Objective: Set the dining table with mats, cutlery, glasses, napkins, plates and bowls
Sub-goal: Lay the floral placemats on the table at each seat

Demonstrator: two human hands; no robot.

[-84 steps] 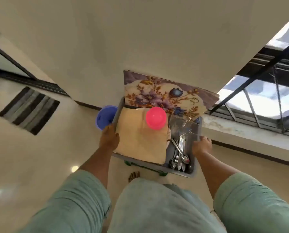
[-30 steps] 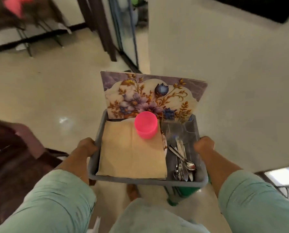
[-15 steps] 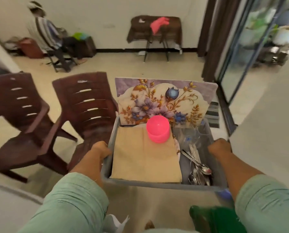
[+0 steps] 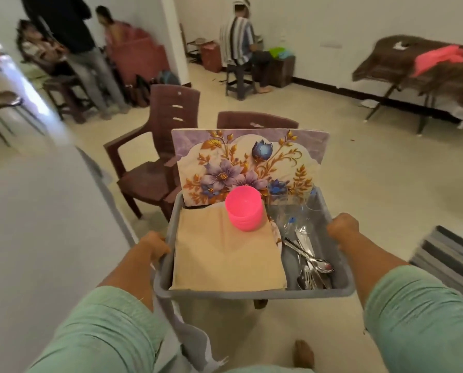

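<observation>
Gripping one grey tub (image 4: pixel 254 293), fingers of left hand (image 4: pixel 153 244), right hand (image 4: pixel 343 229) clamped on rims, one pink cup (image 4: pixel 244 211).

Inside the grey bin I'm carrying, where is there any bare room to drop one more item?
Little. The beige folded napkins, topped by the pink plastic cup, fill the left half. A strip of bare grey plastic bin floor lies between the steel cutlery and the right wall. Clear glasses and floral placemats crowd the far end. Left hand and right hand grip the side rims.
</observation>
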